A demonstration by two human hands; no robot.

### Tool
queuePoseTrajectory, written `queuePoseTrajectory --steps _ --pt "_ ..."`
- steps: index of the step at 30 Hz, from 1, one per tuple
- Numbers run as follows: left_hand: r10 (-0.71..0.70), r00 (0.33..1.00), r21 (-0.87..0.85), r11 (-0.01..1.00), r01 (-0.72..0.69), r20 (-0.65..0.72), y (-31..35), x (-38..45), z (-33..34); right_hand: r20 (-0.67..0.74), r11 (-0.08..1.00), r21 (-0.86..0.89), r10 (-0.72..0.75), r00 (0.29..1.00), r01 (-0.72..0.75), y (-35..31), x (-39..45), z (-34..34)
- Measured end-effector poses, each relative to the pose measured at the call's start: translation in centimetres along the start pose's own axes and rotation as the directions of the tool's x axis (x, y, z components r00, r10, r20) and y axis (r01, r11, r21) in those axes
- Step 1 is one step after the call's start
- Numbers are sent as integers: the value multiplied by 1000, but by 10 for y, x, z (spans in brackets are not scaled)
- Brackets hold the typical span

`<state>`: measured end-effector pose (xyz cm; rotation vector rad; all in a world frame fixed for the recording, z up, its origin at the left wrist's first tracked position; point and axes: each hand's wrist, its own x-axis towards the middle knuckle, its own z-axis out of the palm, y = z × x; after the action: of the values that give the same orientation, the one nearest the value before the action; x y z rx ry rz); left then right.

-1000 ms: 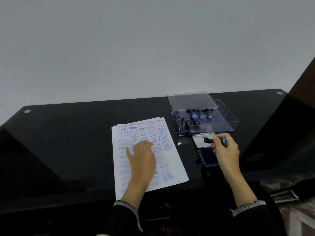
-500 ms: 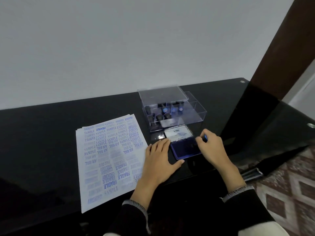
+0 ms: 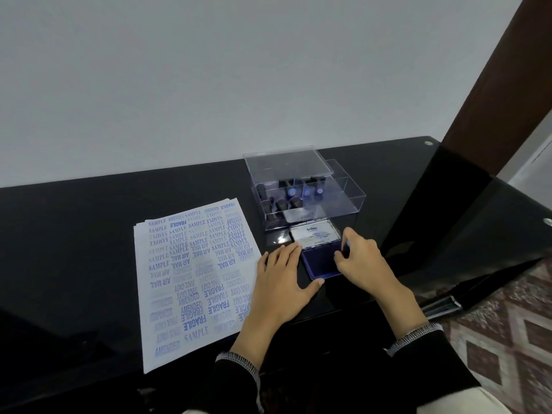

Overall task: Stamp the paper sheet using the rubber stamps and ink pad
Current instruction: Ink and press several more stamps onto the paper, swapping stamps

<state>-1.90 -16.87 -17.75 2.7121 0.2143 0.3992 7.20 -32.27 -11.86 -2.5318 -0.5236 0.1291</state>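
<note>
On the black glass table [image 3: 89,222], the paper sheet [image 3: 191,276] is laid flat, already covered in blue impressions, with the open ink pad [image 3: 321,264] just beside its right edge and a clear plastic box [image 3: 352,198] of spare stamps behind. A small rubber stamp [image 3: 346,248] is pinched in the curled fingers of the right hand [image 3: 363,261] and held on the pad's blue surface; most of it is hidden. The left hand [image 3: 280,282] is spread flat, palm down, bridging the sheet's edge and the pad's left side. The stamp is judged light and rigid, best gripped by its knob from above, with the inked face kept away from skin. The sheet is thin and likely to slide on glass, so it is best pinned down flat while stamped.
</note>
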Motion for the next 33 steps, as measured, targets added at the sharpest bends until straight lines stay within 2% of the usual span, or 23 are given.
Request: queuePoseTrajectory --steps 9,16,23,30,33 --pt "-1 1000 -16 1000 1 -7 1 -1 1 35 998 -26 -59 998 60 -1 1 2" --pt "-4 1000 -13 1000 4 -2 1 0 0 13 972 -216 -87 996 87 -5 -1 10" --pt "-4 1000 -4 1000 4 12 1 -1 0 -5 998 -49 -42 999 42 0 1 8" --pt "-6 1000 4 1000 5 19 1 -1 0 -59 968 -230 -120 991 103 -4 -2 16" --pt "-7 1000 -9 1000 7 21 2 -1 0 -74 979 -187 -100 992 84 -2 -2 17"
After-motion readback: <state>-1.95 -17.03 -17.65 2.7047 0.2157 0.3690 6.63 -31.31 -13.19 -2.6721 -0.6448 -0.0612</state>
